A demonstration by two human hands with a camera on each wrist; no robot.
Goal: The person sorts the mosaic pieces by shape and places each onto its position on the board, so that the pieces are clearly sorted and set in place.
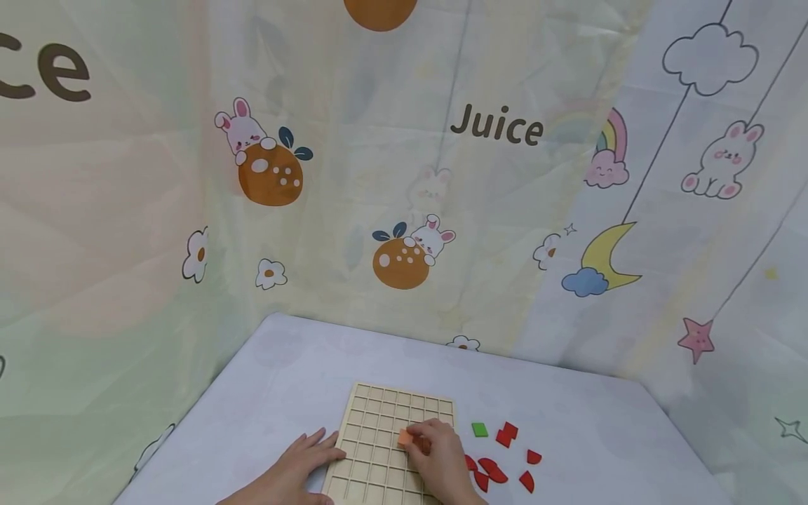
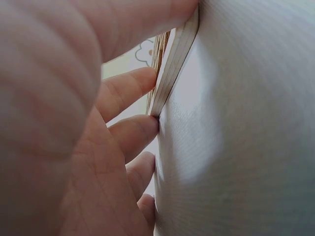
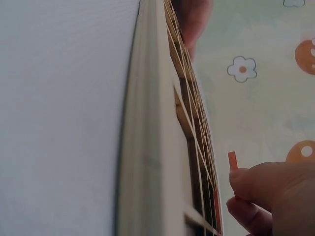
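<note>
A pale wooden board (image 1: 372, 442) with a grid of square recesses lies on the table. Over its middle, my right hand (image 1: 442, 459) pinches a small orange square tile (image 1: 403, 438) between thumb and fingertips. In the right wrist view the held tile (image 3: 233, 161) stands on edge, apart from the board's surface. A red piece (image 3: 216, 209) sits in the grid near that hand, partly hidden. My left hand (image 1: 299, 463) rests at the board's left edge, fingers extended. Its fingertips touch the board's side (image 2: 174, 59) in the left wrist view.
Right of the board lie a green tile (image 1: 480, 429), two touching red squares (image 1: 507, 434) and several red rounded wedge pieces (image 1: 492, 470). The white-covered table (image 1: 568, 414) ends at a printed curtain (image 1: 341, 280) behind and at the sides.
</note>
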